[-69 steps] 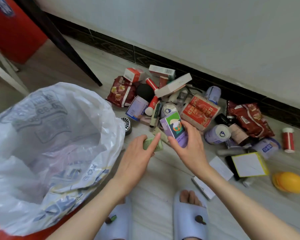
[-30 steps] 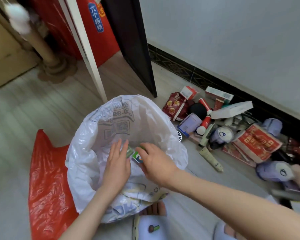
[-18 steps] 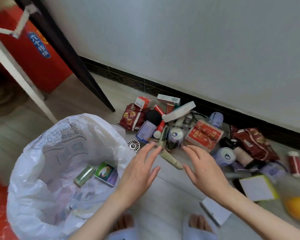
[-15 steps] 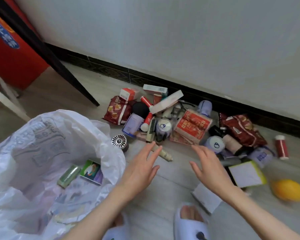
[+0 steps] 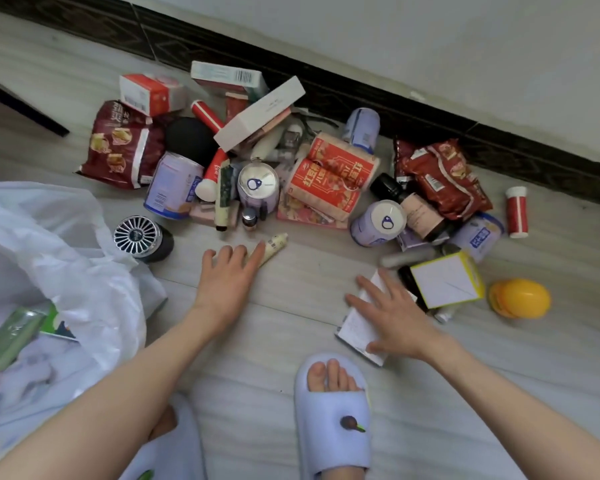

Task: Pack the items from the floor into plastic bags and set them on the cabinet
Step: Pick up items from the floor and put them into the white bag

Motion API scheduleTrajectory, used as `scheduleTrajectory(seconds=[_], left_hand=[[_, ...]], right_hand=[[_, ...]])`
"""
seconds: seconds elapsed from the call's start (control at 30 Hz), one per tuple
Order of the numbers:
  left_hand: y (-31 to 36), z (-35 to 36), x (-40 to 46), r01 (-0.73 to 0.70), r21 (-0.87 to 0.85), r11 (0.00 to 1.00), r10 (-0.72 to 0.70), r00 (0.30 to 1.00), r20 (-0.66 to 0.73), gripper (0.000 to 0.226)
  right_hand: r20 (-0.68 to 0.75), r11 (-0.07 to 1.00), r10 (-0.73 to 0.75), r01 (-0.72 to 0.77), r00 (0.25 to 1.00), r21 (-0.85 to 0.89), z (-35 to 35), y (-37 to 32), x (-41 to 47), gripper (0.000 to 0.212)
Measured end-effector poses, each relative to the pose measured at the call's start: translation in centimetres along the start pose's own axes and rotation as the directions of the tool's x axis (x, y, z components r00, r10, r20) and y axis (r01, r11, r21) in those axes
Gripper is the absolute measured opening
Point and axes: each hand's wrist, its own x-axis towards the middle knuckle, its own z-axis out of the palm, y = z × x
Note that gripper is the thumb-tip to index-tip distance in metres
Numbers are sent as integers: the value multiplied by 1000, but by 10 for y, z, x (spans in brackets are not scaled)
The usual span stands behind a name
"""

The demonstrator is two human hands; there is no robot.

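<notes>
A white plastic bag (image 5: 84, 271) lies open at the left; a green bar (image 5: 7, 336) and a small printed box (image 5: 58, 327) lie inside it. A pile of cans, snack packets, boxes and tubes (image 5: 291, 161) covers the floor by the wall. My left hand (image 5: 227, 282) reaches down, fingers straight, over a cream tube (image 5: 274, 247) in front of the pile. My right hand (image 5: 392, 315) lies flat, fingers spread, on a flat white box (image 5: 355, 327).
A small round fan (image 5: 139, 237) lies beside the bag's rim. A yellow-edged box (image 5: 445, 280) and a yellow round thing (image 5: 520, 297) sit at the right. A red tube (image 5: 516, 211) lies apart near the dark skirting board (image 5: 430, 112). My slippered feet (image 5: 333, 410) are below.
Both hands put the green bar and printed box into the bag, then came back to the pile. The left hand has lowered onto the cream tube and the right onto the flat white box.
</notes>
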Motion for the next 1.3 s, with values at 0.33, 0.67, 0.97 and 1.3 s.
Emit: scheduleTrajectory(seconds=[0.33, 0.67, 0.97, 1.3], left_hand=[[7, -1, -9, 44, -133, 990, -46, 999, -15, 67], [19, -9, -8, 149, -189, 971, -136, 987, 80, 38], [14, -44, -41, 122, -443, 888, -110, 993, 53, 40], [-32, -162, -94, -83, -424, 902, -138, 875, -464, 38]], right_hand=[[-147, 840, 483, -409, 863, 358, -8, -27, 20, 64], [-199, 994, 75, -58, 977, 94, 26, -4, -14, 94], [-264, 965, 201, -144, 943, 221, -9, -14, -3, 89], [-570, 935, 133, 88, 811, 344, -143, -108, -33, 82]])
